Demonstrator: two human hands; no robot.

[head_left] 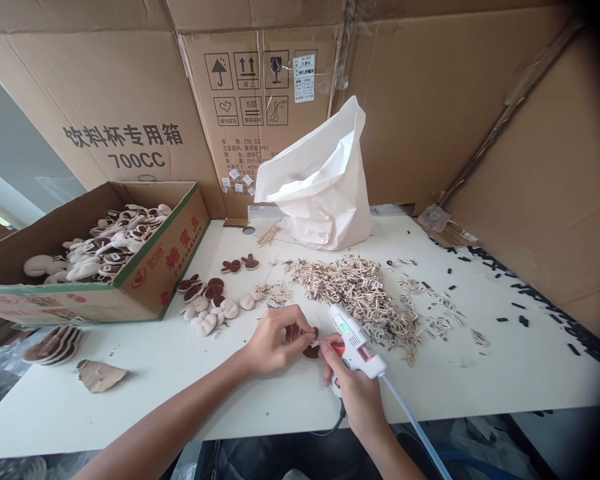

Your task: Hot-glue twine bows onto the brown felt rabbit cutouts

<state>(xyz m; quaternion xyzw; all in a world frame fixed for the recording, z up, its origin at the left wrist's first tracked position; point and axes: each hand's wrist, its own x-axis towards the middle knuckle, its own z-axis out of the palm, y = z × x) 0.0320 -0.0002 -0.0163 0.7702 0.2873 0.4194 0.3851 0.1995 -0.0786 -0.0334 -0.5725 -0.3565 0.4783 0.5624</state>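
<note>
Left hand clamped on small brown disc piece, fingers pinched together, lower centre of frame. I see piece nearer left hand, long axis unclear. Right hand wrapped round hot glue gun, fingertip just beside piece's right edge.

A white glue gun with red trim; cream-and-brown pieces; a green-edged, red-lettered carton.

Brown piece — partly behind right hand
</note>
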